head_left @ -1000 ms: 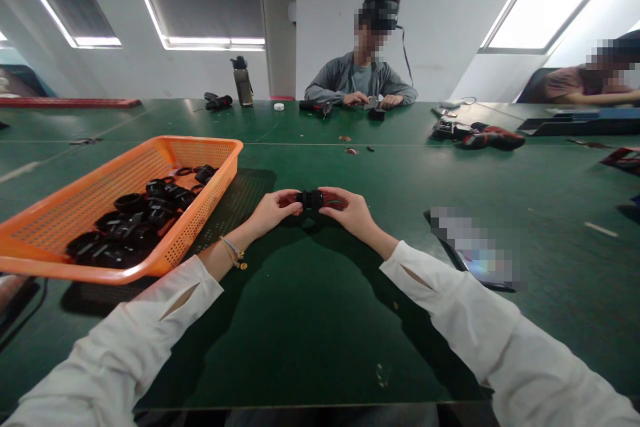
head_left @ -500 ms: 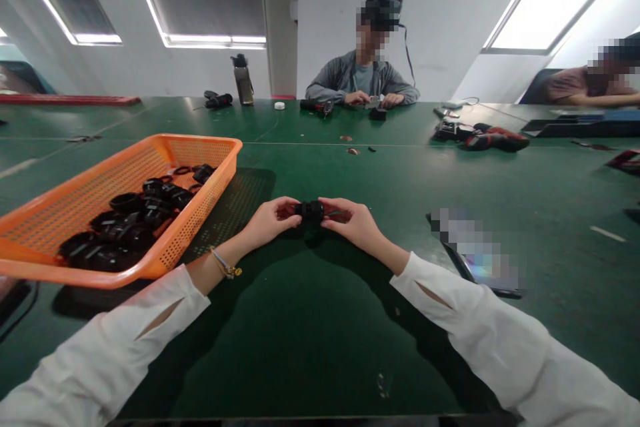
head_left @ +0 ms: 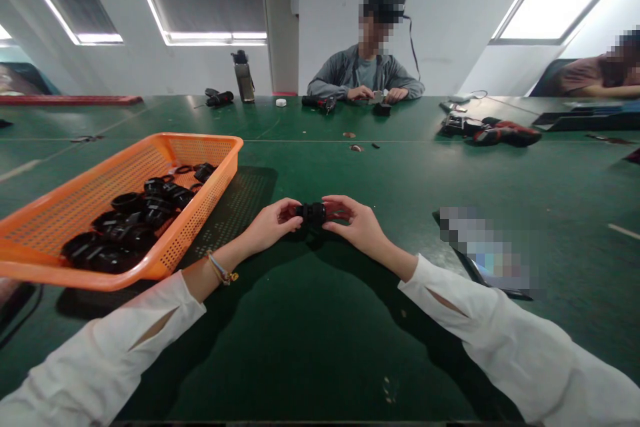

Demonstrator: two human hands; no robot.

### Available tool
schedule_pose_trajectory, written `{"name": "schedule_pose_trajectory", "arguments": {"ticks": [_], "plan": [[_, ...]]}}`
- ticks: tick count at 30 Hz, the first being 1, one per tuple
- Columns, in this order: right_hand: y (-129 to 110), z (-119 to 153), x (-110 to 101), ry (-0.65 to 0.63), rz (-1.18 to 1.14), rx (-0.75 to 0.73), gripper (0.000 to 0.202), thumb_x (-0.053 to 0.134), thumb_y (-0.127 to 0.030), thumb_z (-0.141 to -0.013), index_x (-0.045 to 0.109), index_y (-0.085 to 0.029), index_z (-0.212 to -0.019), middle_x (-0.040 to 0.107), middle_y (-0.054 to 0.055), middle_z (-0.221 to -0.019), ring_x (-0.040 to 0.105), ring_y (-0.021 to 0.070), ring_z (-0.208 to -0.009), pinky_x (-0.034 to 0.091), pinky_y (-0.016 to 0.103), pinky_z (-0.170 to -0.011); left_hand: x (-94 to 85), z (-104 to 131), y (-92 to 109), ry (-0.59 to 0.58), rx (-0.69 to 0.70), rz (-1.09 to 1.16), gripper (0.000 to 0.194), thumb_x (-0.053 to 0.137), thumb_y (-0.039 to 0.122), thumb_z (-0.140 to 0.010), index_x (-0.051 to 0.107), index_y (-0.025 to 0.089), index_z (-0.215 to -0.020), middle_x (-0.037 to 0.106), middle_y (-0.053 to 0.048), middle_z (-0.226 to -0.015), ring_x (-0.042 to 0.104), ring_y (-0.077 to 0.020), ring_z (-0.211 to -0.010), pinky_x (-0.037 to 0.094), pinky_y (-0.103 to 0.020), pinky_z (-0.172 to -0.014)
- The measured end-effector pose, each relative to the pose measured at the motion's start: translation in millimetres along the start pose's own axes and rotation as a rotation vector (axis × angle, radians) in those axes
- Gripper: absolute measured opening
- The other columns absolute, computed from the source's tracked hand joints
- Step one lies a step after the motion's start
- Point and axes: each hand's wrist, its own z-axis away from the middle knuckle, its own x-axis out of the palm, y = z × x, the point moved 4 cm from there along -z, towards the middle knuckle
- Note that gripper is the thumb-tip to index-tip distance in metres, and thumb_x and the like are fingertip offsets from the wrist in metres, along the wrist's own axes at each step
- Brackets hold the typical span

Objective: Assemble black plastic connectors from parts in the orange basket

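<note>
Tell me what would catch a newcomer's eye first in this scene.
Probably the bright orange basket on the left of the green table, with black rings piled inside it. Next, at the centre, the left hand and right hand together pinch a small black part. Across the table, another person sits working.

Across the three pictures the left hand [head_left: 273, 223] and right hand [head_left: 357, 223] draw back toward the body, from further out on the green table [head_left: 320, 347] to nearer its front edge, carrying the small black part [head_left: 311, 213] with them toward 6 o'clock. The head camera tips, so the orange basket [head_left: 200, 147] now sits slightly higher toward 10 o'clock. At 12 o'clock the seated person [head_left: 367, 70] lifts the head a little and drifts toward 1 o'clock, as do the tools [head_left: 493, 132] at 2 o'clock.
</note>
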Motion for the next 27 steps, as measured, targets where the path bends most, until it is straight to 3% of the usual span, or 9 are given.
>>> {"name": "schedule_pose_trajectory", "arguments": {"ticks": [10,27], "plan": [[-0.9,0.3,-0.4,-0.007,0.014,0.013,0.034,0.071,-0.016,-0.063,0.065,-0.019,-0.096,0.071,0.004,-0.09,0.068,0.0168,-0.082,0.055,0.035,-0.082,2.7,-0.4,4.1,-0.006,-0.018,0.003,0.018,0.061,0.018,-0.07,0.055,0.015,-0.086,0.058,0.004,-0.066,0.057,-0.0088,-0.059,0.047,-0.021,-0.058],[-2.1,1.6,-1.1,-0.022,0.012,0.014,0.036,0.071,-0.013,-0.061,0.067,-0.017,-0.097,0.072,0.005,-0.092,0.069,0.0175,-0.082,0.056,0.036,-0.083,3.0,0.4,1.8,-0.033,-0.014,-0.026,0.018,0.059,0.019,-0.069,0.053,0.016,-0.086,0.058,0.003,-0.07,0.056,-0.0109,-0.062,0.046,-0.025,-0.062]]}}
